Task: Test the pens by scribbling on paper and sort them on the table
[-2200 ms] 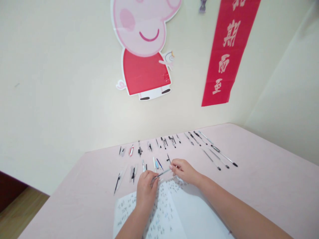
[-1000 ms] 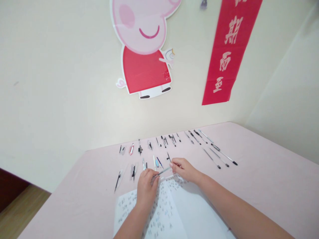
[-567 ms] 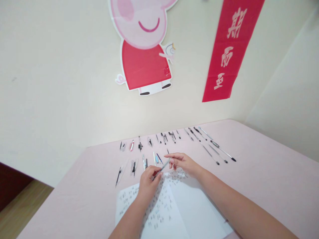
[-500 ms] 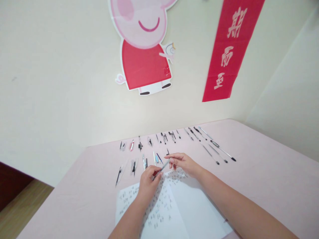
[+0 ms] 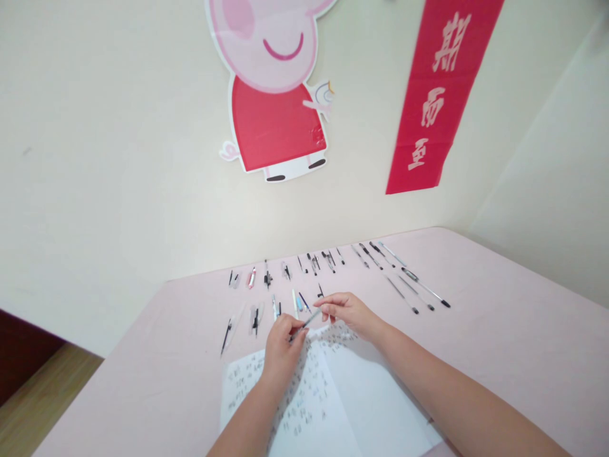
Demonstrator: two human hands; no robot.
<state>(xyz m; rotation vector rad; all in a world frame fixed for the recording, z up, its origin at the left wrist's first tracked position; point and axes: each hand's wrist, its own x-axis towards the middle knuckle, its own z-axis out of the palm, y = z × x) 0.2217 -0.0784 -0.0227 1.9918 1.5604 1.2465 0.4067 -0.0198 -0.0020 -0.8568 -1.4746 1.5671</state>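
A slim pen [image 5: 311, 318], translucent grey with a darker lower part, slants between my two hands above the paper. My left hand [image 5: 286, 341] is closed around its lower end. At its upper end, the fingertips of my right hand [image 5: 346, 311] pinch it. Beneath them lies an open notebook [image 5: 380, 406], its left page covered in handwriting and the right one written on only near the top. My forearms hide parts of both pages. Just beyond my right hand is a small black pen part [image 5: 320, 290].
Pens and pen parts lie in two rows behind the notebook, including a pink pen [image 5: 252, 277], a dark refill with a clear barrel [image 5: 227, 336] and a long capped pen [image 5: 425, 289]. The pink tabletop [image 5: 499, 317] meets a wall with a pig cutout [image 5: 280, 127] and red banner [image 5: 442, 95].
Both hands have shifted very slightly left with the pen, which now lies a little flatter. The pens on the table have stayed where they were.
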